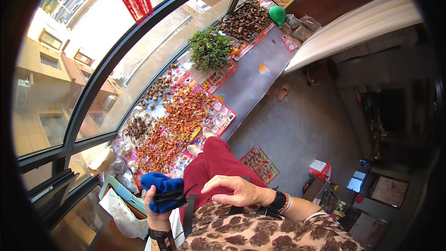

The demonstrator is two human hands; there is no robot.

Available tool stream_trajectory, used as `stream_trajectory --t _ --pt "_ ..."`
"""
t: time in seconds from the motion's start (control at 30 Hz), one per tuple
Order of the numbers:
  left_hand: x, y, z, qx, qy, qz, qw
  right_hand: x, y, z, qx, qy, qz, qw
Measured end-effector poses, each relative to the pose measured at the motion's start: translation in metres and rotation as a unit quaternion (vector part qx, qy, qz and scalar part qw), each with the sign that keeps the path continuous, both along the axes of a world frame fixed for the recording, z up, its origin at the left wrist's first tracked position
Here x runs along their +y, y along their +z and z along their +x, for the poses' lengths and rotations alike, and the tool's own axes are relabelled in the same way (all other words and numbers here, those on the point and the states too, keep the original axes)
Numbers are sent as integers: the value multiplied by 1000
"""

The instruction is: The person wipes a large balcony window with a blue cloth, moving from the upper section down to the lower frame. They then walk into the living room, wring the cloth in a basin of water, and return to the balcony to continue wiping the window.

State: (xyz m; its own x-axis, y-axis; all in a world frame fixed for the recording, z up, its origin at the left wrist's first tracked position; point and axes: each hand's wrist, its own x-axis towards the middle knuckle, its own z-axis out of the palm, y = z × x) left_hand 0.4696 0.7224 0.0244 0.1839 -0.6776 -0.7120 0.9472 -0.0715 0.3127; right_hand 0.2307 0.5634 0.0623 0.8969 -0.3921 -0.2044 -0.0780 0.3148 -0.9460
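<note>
My left hand (157,219) is wrapped round a folded blue cloth bundle (161,188), soft and fuzzy, with a dark band and loose dark strands at its right side. The thumb shows along the bundle's left edge; the other fingers are largely hidden. Over my red trousers (211,160), my right hand (235,190) is held with fingers stretched and slightly curved, holding nothing. It is apart from the bundle. A dark strap (188,216) hangs between the two hands, against my leopard-patterned top (274,232).
Beyond my feet, drying orange-red pieces (179,116) cover printed sheets on a long ledge. Walnut-like nuts (158,88), a leafy green plant (210,50) and a brown heap (246,21) stand along the window. A teal-rimmed bin (121,193) is at my left; a mat (260,165) lies on the floor.
</note>
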Motion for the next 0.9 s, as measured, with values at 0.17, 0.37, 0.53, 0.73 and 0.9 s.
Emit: stream_trajectory --t 0.17,0.37,0.53,0.73,0.9 --pt "-2 -14 11 7 19 -6 1000 8 -15 -18 14 -3 24 1000" --pt "-21 -41 -3 -2 22 -26 999 -2 -43 -53 58 10 -7 998" --pt "-79 -83 -41 32 -4 -133 991 -14 -80 -117 108 -6 -25 994" --pt "-134 -135 -133 5 0 -118 993 -25 -164 -261 138 -37 -18 990" --pt "-166 -162 -247 51 -15 -144 988 -15 -219 -386 154 -201 25 967"
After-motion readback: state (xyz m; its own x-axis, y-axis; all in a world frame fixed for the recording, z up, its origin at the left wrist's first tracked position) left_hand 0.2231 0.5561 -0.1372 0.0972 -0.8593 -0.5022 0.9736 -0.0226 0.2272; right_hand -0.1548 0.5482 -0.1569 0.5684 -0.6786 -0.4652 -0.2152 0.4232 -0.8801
